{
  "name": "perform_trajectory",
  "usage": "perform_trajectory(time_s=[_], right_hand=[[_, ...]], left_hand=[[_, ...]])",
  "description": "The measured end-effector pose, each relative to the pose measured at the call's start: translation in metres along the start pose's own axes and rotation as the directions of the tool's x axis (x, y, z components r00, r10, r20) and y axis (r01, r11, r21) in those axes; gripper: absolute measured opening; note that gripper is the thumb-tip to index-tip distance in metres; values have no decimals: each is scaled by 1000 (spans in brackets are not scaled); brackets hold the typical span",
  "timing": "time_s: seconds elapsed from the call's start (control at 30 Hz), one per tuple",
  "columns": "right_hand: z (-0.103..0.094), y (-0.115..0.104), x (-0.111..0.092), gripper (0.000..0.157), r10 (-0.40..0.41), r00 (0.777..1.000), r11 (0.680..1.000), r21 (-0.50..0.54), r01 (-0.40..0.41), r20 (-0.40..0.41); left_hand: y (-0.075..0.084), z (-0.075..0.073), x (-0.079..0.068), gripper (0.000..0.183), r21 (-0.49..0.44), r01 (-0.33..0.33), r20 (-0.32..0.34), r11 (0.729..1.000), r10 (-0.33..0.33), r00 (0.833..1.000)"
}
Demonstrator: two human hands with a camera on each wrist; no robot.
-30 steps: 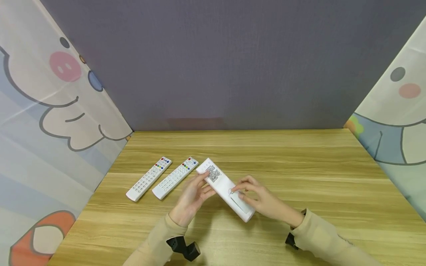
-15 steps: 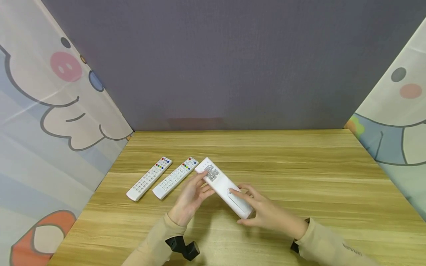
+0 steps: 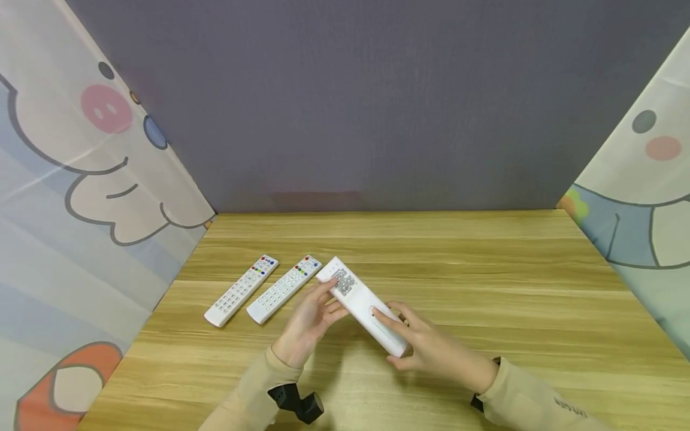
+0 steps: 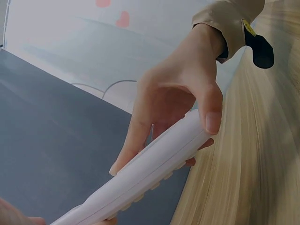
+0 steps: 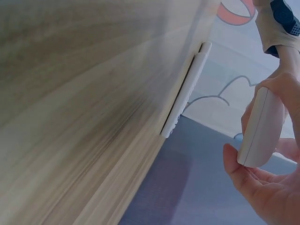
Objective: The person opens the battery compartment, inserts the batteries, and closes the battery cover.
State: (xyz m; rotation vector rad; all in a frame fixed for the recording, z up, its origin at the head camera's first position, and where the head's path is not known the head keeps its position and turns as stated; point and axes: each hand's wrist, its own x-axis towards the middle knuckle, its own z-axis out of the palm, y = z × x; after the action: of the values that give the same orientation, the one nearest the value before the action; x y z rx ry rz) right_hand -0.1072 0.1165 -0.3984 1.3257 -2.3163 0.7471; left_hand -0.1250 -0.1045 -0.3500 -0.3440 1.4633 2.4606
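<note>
A white remote control (image 3: 362,308) is held above the table, its back turned up, with a printed label (image 3: 343,281) near the far end. My left hand (image 3: 307,326) grips that far end, thumb over the label and fingers underneath. Around the near end, my right hand (image 3: 426,344) holds the remote, its index finger stretched along the battery cover (image 3: 384,329) to the round mark. In the left wrist view the remote's side (image 4: 145,168) shows, buttons facing down, the right hand's thumb on its end. The right wrist view shows the remote's near end (image 5: 260,129) between both hands.
Two more white remote controls, a left one (image 3: 241,290) and a right one (image 3: 284,288), lie buttons up on the wooden table (image 3: 485,269), left of the hands. A grey panel (image 3: 377,108) stands along the back edge. Cartoon-printed curtains (image 3: 124,179) hang at both sides.
My right hand has shifted from fingertips at the cover's edge to a grip round the near end, index finger laid along the cover. The cover now looks flatter; the left hand has hardly moved.
</note>
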Motion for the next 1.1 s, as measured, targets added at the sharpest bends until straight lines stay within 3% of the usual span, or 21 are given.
perform_trajectory(time_s=[0.27,0.43,0.53,0.63,0.73,0.83,1.0,1.1], right_hand=[[0,-1,2,81,-7,1000,999,-39,6,-17],[-2,-1,3,80,62,998,997,45,-61,-12],[-5,-3,4,80,135,991,980,148,-135,10],[-8,-7,5,80,241,968,920,299,-252,74],[-11,-10,6,79,335,929,814,448,-370,159],[-13,-11,8,77,377,903,716,553,-425,206],[-14,-11,10,75,380,901,625,659,-418,211],[-14,-10,10,74,364,906,578,711,-401,215]], left_hand=[[3,1,0,28,-20,11,-5,1000,-12,1000],[5,2,0,25,-3,-30,28,1000,30,999],[5,2,-1,27,27,-79,56,996,78,995],[3,1,-2,36,80,-136,92,988,128,987],[1,2,-2,48,168,-185,131,968,164,978],[-1,4,-3,61,259,-219,166,941,180,970],[-3,8,-3,72,341,-259,207,904,196,958],[-3,9,-3,73,348,-262,210,900,198,957]])
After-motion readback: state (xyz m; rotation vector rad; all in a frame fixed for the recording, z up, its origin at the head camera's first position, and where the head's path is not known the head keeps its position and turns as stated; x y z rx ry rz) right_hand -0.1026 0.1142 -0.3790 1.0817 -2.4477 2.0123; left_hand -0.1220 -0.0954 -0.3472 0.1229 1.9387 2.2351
